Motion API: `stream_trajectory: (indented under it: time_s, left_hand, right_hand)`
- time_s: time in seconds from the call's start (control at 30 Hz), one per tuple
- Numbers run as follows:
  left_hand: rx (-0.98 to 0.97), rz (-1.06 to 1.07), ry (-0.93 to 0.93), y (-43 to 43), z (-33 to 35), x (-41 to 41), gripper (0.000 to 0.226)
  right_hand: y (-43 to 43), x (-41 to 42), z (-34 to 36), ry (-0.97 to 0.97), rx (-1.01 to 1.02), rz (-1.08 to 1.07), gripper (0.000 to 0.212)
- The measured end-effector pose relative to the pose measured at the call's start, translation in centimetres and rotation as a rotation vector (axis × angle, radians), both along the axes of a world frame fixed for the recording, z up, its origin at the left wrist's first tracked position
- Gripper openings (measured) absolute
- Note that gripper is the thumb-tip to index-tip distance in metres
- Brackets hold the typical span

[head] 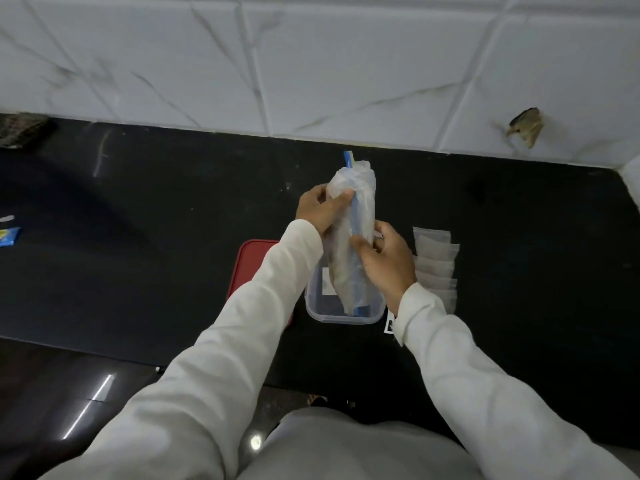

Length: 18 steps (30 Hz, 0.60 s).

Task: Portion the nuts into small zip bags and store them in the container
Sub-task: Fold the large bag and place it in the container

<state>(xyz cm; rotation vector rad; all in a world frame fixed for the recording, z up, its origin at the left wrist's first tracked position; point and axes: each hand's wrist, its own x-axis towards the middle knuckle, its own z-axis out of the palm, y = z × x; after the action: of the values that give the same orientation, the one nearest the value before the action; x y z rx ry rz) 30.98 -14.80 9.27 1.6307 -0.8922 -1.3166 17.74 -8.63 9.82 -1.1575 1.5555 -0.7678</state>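
Note:
A large clear plastic bag (360, 199) with a blue zip strip is held upright above a clear plastic container (341, 317) on the black counter. My left hand (320, 209) grips the bag near its top. My right hand (388, 258) holds its lower middle from the right side. Brownish contents show dimly through the bag's lower part. The bag's bottom end reaches down into the container. A row of several small clear zip bags (437, 263) lies overlapping on the counter just right of my right hand.
A red lid (251, 261) lies left of the container, partly under my left sleeve. A blue packet (8, 236) sits at the far left edge. The black counter (156, 237) ends at a white tiled wall (311, 64). A small printed card (390, 323) lies by the container.

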Motion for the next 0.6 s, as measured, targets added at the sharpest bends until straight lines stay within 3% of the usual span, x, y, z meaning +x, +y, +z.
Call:
stream_trajectory:
  time_s: [0.23,0.6]
  left_hand:
    - [0.006,-0.028,-0.045,0.9,-2.1,0.3,0.034]
    - [-0.115,-0.046,-0.330,1.8,-2.1,0.2,0.017]
  right_hand:
    - [0.3,1.0,-1.9,0.210,-0.028,0.064,0.047]
    - [0.0,1.8,-2.7,0.407,-0.076,0.063,0.058]
